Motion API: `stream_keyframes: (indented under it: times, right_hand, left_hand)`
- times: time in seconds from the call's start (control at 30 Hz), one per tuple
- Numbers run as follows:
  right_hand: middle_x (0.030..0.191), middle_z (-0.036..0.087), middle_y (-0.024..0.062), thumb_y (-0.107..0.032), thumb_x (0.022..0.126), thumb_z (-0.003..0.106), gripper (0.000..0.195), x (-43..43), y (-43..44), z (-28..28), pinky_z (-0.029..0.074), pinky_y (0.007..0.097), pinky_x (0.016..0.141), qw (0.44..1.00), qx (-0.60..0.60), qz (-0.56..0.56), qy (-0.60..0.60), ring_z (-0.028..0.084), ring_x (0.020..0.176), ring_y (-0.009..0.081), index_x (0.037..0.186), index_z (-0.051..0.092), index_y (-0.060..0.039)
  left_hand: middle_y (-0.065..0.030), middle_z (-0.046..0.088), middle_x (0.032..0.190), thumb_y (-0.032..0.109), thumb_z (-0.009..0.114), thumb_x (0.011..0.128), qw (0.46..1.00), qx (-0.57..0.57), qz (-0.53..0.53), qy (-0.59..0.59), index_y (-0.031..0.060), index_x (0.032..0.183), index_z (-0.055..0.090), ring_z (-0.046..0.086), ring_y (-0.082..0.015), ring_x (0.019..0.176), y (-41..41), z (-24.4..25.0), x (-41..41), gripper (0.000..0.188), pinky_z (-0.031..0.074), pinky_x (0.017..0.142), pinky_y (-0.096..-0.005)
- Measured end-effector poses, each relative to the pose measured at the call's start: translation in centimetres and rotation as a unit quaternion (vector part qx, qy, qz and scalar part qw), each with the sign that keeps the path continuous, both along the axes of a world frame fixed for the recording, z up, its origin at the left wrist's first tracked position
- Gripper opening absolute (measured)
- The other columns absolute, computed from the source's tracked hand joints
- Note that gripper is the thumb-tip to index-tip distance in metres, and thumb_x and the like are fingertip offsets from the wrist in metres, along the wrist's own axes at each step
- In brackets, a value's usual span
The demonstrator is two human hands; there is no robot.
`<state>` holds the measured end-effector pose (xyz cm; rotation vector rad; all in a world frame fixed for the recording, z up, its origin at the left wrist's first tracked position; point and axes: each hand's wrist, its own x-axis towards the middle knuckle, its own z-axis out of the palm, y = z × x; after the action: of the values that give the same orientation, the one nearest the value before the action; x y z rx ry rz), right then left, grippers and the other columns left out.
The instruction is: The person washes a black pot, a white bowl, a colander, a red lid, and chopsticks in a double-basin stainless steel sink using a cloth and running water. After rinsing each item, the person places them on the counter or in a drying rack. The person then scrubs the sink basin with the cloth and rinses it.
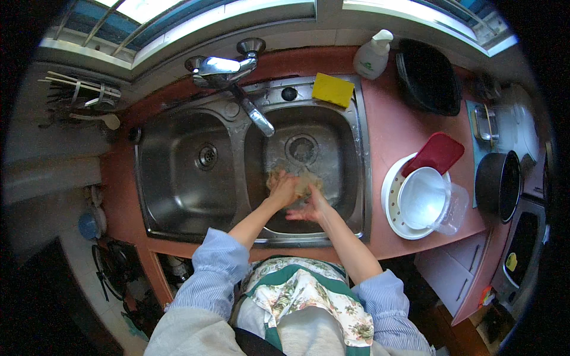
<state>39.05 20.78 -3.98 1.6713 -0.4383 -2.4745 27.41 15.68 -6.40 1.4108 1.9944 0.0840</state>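
Note:
My left hand (pixel 285 189) is in the right basin (pixel 345 155) of a double stainless-steel sink, closed over a wet beige cloth (pixel 307 182). Part of the cloth lies hidden under that hand. My right hand (pixel 314 207) is beside it with fingers stretched apart; its thumb reaches the cloth's near edge. Just beyond the cloth is the basin's drain (pixel 302 149). From the back left, the chrome spout (pixel 260 118) of a mixer tap (pixel 220 69) extends over this basin. A yellow sponge (pixel 333 90) rests on the sink's back ledge.
To the left is the second basin (pixel 178 178). A white pump bottle (pixel 373 55) and a black tub (pixel 429 80) stand behind. On the right counter, a white colander (pixel 394 218) holds bowls and a red lid (pixel 434 153); a dark pot (pixel 496 187) stands farther right.

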Motion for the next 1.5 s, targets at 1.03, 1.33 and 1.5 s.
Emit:
stream_keyframes:
  times: [1.03,1.33,1.5]
  right_hand:
    - [0.096,0.054,0.008,-0.016,0.081,0.057,0.036,1.2,-0.9,11.8,0.049,0.0233,0.044,0.886,0.093,-0.153,0.427,0.054,0.072,0.016,0.113,0.044,-0.008]
    - [0.067,0.05,0.0017,-0.016,0.08,0.059,0.015,-1.2,3.0,11.1,0.036,0.0159,0.037,0.838,0.41,0.246,0.262,0.048,0.053,0.0079,0.087,0.05,-0.0066]
    - [0.069,0.056,0.0073,-0.011,0.074,0.056,0.012,-2.4,3.6,7.7,0.045,0.03,0.046,0.726,0.532,0.397,0.18,0.056,0.059,0.0167,0.084,0.051,-0.0074]
  left_hand:
    - [-0.02,0.047,0.119,0.06,0.051,0.075,0.397,0.125,0.248,-0.875,0.0175,0.109,0.056,0.042,-0.0388,0.113,0.4,12.0,0.3,0.054,0.036,0.094,-0.0519]
    - [-0.0032,0.055,0.081,0.023,0.067,0.075,0.711,0.14,0.315,-0.613,0.0072,0.085,0.054,0.055,-0.0127,0.074,4.4,10.7,-3.3,0.023,0.047,0.067,-0.0269]
    - [-0.0032,0.055,0.082,0.015,0.067,0.071,0.812,0.164,0.301,-0.473,0.0043,0.086,0.055,0.054,-0.0118,0.074,5.4,9.1,-3.0,0.023,0.044,0.065,-0.0254]
